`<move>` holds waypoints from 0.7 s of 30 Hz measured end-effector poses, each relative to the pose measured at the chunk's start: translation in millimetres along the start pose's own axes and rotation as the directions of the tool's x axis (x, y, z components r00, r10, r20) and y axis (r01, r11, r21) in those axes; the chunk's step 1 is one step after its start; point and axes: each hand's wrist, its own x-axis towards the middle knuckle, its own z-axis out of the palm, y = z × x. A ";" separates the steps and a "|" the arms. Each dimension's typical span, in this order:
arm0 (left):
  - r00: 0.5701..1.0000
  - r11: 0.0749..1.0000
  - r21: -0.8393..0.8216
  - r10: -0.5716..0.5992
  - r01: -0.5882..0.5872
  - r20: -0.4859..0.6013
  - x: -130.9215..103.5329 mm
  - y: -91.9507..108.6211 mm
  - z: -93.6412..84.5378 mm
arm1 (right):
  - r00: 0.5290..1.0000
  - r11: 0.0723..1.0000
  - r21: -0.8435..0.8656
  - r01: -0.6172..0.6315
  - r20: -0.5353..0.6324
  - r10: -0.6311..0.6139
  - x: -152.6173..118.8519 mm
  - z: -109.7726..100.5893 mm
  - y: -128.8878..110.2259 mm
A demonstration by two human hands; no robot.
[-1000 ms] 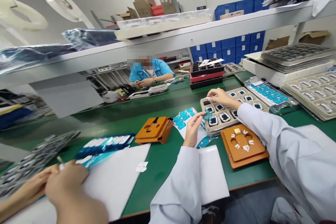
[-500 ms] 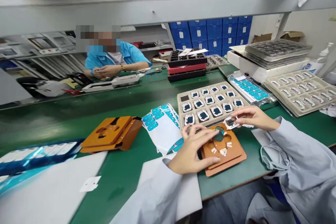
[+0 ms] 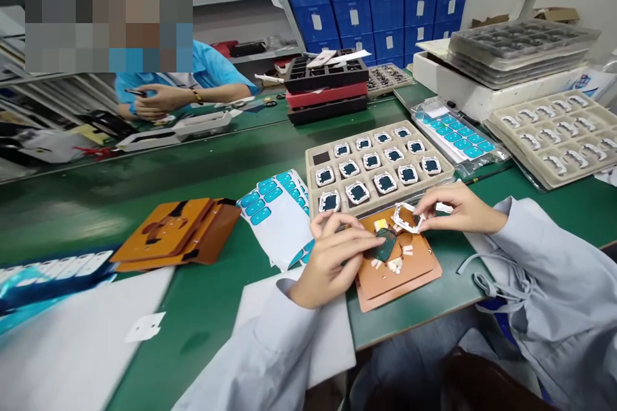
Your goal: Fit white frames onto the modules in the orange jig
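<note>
Between the thumb and fingers of my right hand [image 3: 450,207] is a white frame [image 3: 407,218], held tilted over the back of an orange fixture [image 3: 414,273]. My left hand [image 3: 332,260] has a dark green glassy plate [image 3: 385,245] at its fingertips, above the fixture's middle. Small white blocks and a yellow piece [image 3: 380,224] show on the fixture. Just behind stands a beige tray [image 3: 315,170] with rows of white frames that have dark centres.
Teal sticker sheets [image 3: 284,231] and a second orange fixture [image 3: 168,231] lie to the left. Another beige tray [image 3: 554,141] with white parts is at the right. Black and red trays [image 3: 328,97] are stacked behind. Across the bench sits a person in blue [image 3: 222,70].
The view has shifted, and the person across appears closer. My left hand has lifted the dark plate off the fixture. The white frame has turned more toward the camera, and the yellow piece now shows.
</note>
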 end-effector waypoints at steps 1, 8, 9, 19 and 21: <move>1.000 1.000 0.021 -0.001 0.001 -0.015 0.5 0.3 0.6 | 0.999 0.999 -0.031 0.039 0.016 -0.038 -0.2 0.5 -0.3; 0.986 0.982 0.176 0.093 -0.069 -0.135 2.5 4.0 1.4 | 0.982 0.979 -0.109 0.173 0.100 -0.163 -0.9 5.2 2.6; 0.986 0.979 0.191 0.101 -0.075 -0.135 2.7 4.2 1.3 | 0.982 0.976 -0.123 0.177 0.089 -0.167 -0.9 5.0 3.2; 0.993 0.971 0.209 0.117 -0.115 0.002 6.8 9.2 -0.2 | 0.992 0.983 -0.138 0.121 0.037 -0.117 0.0 1.8 2.1; 0.993 0.974 0.196 0.110 -0.117 0.047 5.1 7.7 -0.1 | 0.994 0.984 -0.144 0.100 0.066 -0.092 0.3 1.9 1.8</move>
